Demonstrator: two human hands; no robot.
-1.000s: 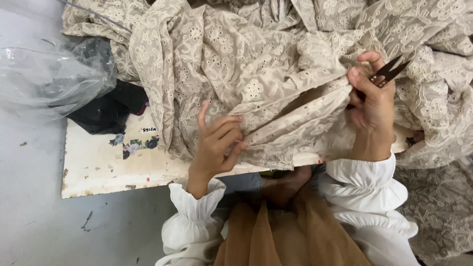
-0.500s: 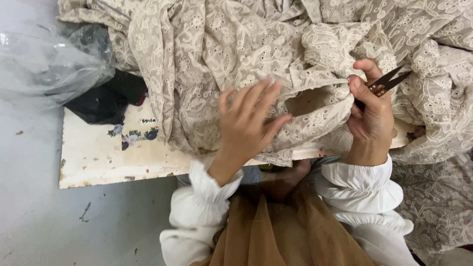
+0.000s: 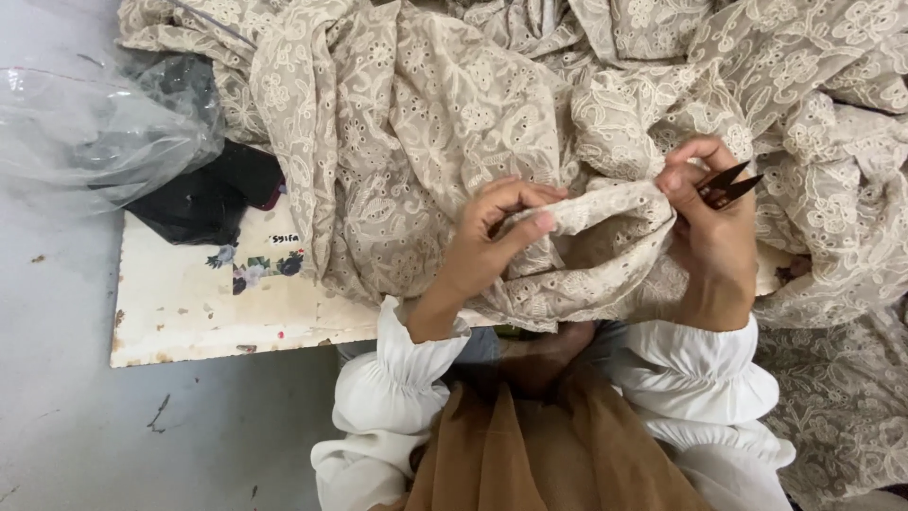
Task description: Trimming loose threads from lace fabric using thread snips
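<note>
Left hand (image 3: 487, 241) pinches a folded edge of the beige embroidered lace fabric (image 3: 426, 142) between thumb and fingertips, fingers curled in, palm turned toward the body. Right hand (image 3: 709, 237) grips the same fold just beside it, thumb on top of the cloth, w/ a pair of small dark thread snips (image 3: 726, 185) tucked in the fingers; blades stick out up and to the right, slightly parted. Both hands closed on cloth, fold stretched between them.

Fabric is heaped over most of the worn white table (image 3: 189, 303), bunched in thick folds, w/ more draping off the right side toward the floor. Eyelet and floral stitching all over it.

Left of the pile: clear plastic bag (image 3: 95, 132), crumpled, partly over a black bundle (image 3: 203, 199) sitting at the table's back-left corner. Small floral print shows on the tabletop just beside the black item. Table edge chipped, stained. Grey floor (image 3: 57, 397) at left and below. White gathered cuffs (image 3: 416, 350) on both wrists, brown skirt (image 3: 539, 454) at the bottom centre.
</note>
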